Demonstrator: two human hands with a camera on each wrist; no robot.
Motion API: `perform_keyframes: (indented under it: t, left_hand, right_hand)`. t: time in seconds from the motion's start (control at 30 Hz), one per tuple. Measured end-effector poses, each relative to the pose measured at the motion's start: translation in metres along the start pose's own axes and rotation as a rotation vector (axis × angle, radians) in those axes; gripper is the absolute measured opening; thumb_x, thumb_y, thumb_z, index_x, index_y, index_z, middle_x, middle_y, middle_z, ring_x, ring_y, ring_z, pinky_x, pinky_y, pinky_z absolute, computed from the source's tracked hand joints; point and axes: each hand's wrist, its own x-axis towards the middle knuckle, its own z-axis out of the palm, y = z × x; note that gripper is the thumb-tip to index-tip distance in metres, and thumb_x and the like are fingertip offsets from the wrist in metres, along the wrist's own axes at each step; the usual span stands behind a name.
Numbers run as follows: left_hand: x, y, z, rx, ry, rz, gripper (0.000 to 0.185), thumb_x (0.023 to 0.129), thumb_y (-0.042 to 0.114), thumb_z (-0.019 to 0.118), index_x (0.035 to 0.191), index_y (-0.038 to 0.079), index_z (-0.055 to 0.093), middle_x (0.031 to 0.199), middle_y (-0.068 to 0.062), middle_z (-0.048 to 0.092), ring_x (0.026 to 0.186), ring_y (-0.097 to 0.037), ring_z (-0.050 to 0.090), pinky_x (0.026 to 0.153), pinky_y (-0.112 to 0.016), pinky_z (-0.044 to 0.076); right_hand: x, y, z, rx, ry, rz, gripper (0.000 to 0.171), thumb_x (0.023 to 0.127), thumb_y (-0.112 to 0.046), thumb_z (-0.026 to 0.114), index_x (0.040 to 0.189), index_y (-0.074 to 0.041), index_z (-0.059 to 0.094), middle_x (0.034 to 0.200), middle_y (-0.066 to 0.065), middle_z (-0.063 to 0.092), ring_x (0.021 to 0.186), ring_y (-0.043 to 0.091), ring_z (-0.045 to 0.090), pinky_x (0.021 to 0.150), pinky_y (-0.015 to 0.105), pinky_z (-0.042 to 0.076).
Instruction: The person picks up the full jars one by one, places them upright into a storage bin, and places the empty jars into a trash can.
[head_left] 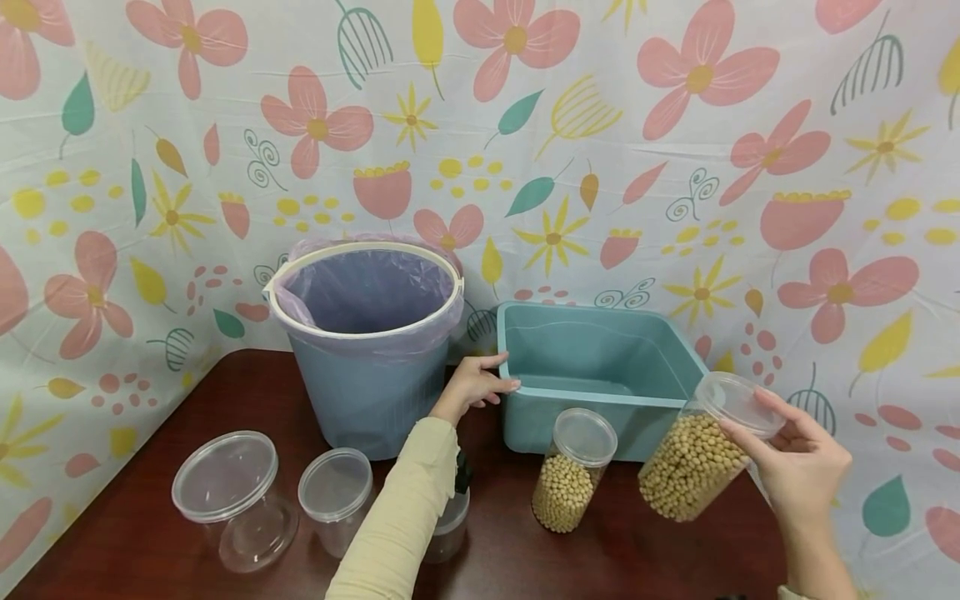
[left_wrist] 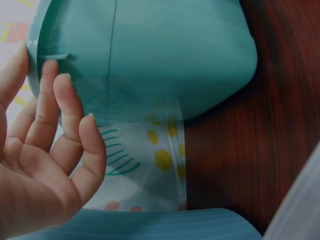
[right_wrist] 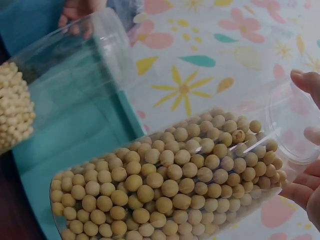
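My left hand is at the left rim of a rectangular teal tub. In the left wrist view, the rim lies between its fingers, one tucked beneath the lip and the others bent loosely. My right hand grips a clear lidded jar of round tan beans by its lid end, holding it tilted above the table in front of the tub's right side. Beans fill much of this jar. A second clear lidded jar, part full of smaller pale beans, stands before the tub.
A blue bucket with a purple liner bag stands left of the tub. Clear lidded containers sit at the front left, and another is partly behind my left sleeve. Flowered cloth hangs behind the dark red table.
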Motion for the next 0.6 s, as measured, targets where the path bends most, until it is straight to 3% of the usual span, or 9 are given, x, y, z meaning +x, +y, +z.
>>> perform_keyframes:
  t: [0.13, 0.2, 0.47, 0.6]
  left_hand:
    - [-0.001, 0.0, 0.001, -0.01, -0.002, -0.004, 0.059, 0.075, 0.022, 0.073, 0.129, 0.025, 0.049, 0.082, -0.005, 0.068, 0.056, -0.015, 0.058, 0.043, -0.024, 0.038]
    - [-0.001, 0.001, 0.001, -0.012, -0.006, -0.006, 0.059, 0.075, 0.022, 0.073, 0.129, 0.025, 0.049, 0.082, -0.005, 0.068, 0.057, -0.016, 0.059, 0.044, -0.024, 0.038]
    - [0.001, 0.0, -0.001, 0.0, -0.007, -0.003, 0.06, 0.075, 0.023, 0.073, 0.13, 0.025, 0.048, 0.081, -0.003, 0.068, 0.062, -0.019, 0.061, 0.046, -0.025, 0.04]
    - [0.0, 0.0, -0.001, -0.007, -0.007, -0.002, 0.059, 0.075, 0.023, 0.073, 0.129, 0.026, 0.049, 0.082, -0.004, 0.068, 0.062, -0.02, 0.06, 0.046, -0.025, 0.039]
  right_hand:
    - [0.008, -0.008, 0.006, 0.115, -0.015, -0.009, 0.042, 0.054, 0.033, 0.062, 0.094, 0.027, 0.054, 0.087, 0.014, 0.067, 0.039, 0.007, 0.051, 0.048, 0.011, 0.044]
    - [0.011, -0.012, 0.009, 0.109, -0.021, -0.017, 0.042, 0.054, 0.033, 0.062, 0.095, 0.028, 0.053, 0.085, 0.013, 0.067, 0.04, 0.007, 0.052, 0.049, 0.012, 0.044]
    - [0.029, -0.017, 0.016, -0.089, 0.011, 0.01, 0.042, 0.055, 0.027, 0.068, 0.095, 0.021, 0.059, 0.048, 0.001, 0.058, 0.033, 0.005, 0.042, 0.042, 0.011, 0.037]
    - [0.038, -0.019, 0.022, -0.192, 0.004, 0.042, 0.042, 0.057, 0.024, 0.069, 0.097, 0.018, 0.061, 0.049, -0.002, 0.057, 0.036, 0.004, 0.045, 0.043, 0.011, 0.039]
